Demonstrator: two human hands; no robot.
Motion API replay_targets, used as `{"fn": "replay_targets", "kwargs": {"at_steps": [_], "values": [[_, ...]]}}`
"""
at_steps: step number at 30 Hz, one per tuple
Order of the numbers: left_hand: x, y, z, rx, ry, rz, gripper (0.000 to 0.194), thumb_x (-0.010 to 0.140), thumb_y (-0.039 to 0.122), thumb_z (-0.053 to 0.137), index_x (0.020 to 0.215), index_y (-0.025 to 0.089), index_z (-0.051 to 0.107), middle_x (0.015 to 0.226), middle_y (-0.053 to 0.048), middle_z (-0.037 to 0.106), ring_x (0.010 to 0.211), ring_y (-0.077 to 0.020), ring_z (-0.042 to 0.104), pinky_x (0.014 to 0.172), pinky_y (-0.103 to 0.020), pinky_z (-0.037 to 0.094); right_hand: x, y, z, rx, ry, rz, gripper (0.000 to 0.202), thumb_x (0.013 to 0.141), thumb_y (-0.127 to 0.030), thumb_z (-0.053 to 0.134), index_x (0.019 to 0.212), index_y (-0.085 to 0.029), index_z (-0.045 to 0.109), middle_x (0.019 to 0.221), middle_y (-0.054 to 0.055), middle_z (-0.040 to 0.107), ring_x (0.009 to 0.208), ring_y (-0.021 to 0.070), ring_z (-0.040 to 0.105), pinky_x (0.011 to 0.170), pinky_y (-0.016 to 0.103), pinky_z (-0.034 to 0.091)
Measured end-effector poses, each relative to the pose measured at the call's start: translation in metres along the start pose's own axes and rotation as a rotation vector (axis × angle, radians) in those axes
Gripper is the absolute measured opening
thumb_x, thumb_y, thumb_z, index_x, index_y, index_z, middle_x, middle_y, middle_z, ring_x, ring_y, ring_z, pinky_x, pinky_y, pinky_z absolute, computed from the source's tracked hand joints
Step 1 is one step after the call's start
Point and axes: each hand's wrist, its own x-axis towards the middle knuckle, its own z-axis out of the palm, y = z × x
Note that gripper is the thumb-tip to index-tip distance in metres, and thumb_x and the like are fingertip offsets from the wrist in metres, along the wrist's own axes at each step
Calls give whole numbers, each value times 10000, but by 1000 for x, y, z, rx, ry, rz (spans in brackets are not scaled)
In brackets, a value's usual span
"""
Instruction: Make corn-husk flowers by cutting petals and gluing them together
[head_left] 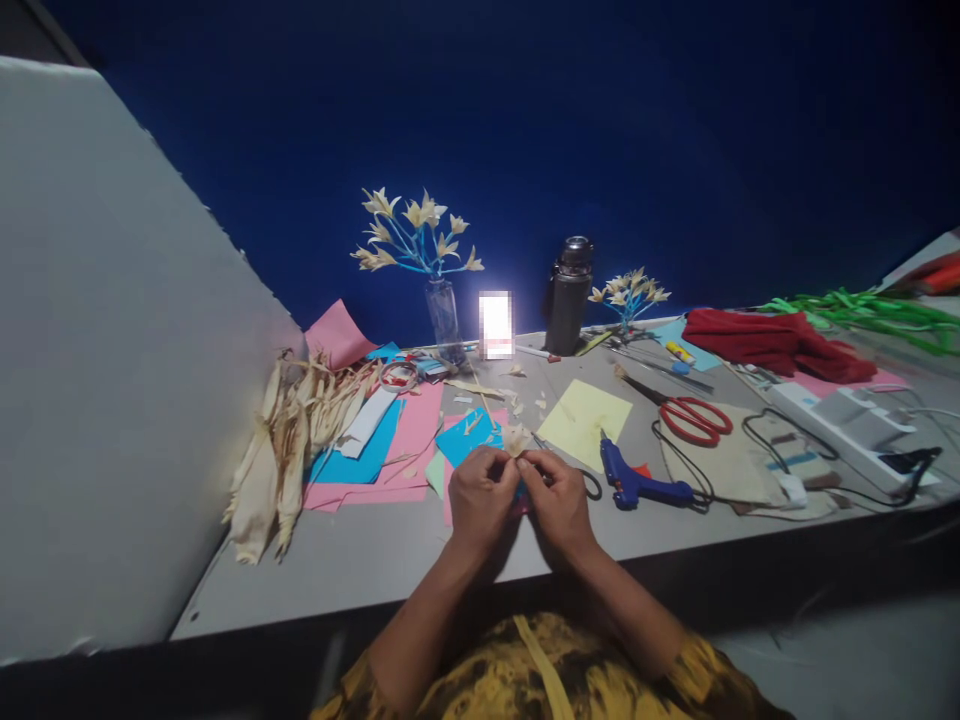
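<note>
Both hands meet over the front of the table, fingertips pinched together around the base of a small cream corn-husk flower (515,440). My left hand (480,497) is closed on it from the left. From the right, my right hand (556,497) grips the same base between thumb and fingers. The flower's petals point up and away; its lower end is hidden by the fingers. Just beyond my left hand lies a blue sheet of paper (469,432) with husk scraps on it. A blue hot glue gun (637,480) rests to the right of my right hand.
Dried corn husks (259,500) are heaped at left beside pink paper (412,440). Behind stand a glass vase (444,320) of husk flowers and a dark flask (568,300). Red-handled scissors (694,420), a yellow sheet (577,415), a power strip (840,435) and cables lie rightward.
</note>
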Motion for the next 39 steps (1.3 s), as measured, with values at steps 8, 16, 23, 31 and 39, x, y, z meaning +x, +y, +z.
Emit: {"fn": "replay_targets", "kwargs": {"at_steps": [8, 16, 23, 31, 39], "values": [[-5, -11, 8, 86, 23, 107, 163, 853, 208, 590, 697, 205, 637, 706, -18, 645, 660, -149, 576, 635, -266, 400, 2, -6, -4, 110, -61, 160, 246, 823, -419, 651, 786, -185, 715, 705, 22, 679, 661, 201, 613, 593, 282, 485], [-7, -10, 4, 94, -51, 177, 187, 819, 141, 549, 646, 210, 562, 671, -20, 614, 623, -152, 543, 617, -288, 372, 19, -9, -17, 54, -31, 148, 354, 832, -485, 625, 762, -151, 719, 663, 17, 652, 631, 166, 557, 618, 269, 445], [-5, -7, -2, 6, -135, 134, 183, 838, 179, 567, 666, 208, 621, 698, -33, 659, 670, -165, 590, 670, -301, 421, 32, -8, -28, 13, -102, 125, 279, 784, -421, 660, 689, -162, 698, 616, -1, 614, 602, 157, 524, 596, 276, 427], [-4, -5, -8, -557, -297, -417, 160, 742, 311, 740, 779, 155, 746, 649, -35, 679, 588, -182, 642, 589, -326, 542, 32, -10, -31, 66, -82, 168, 292, 764, -455, 682, 657, -183, 677, 532, -33, 529, 516, 125, 434, 493, 247, 363], [-1, -8, -17, -829, -398, -565, 286, 723, 400, 780, 777, 141, 671, 641, -34, 663, 497, -148, 609, 500, -311, 549, 30, -9, -29, 202, -67, 260, 301, 746, -465, 718, 687, -173, 672, 509, -53, 443, 469, 90, 337, 411, 223, 270]]}}
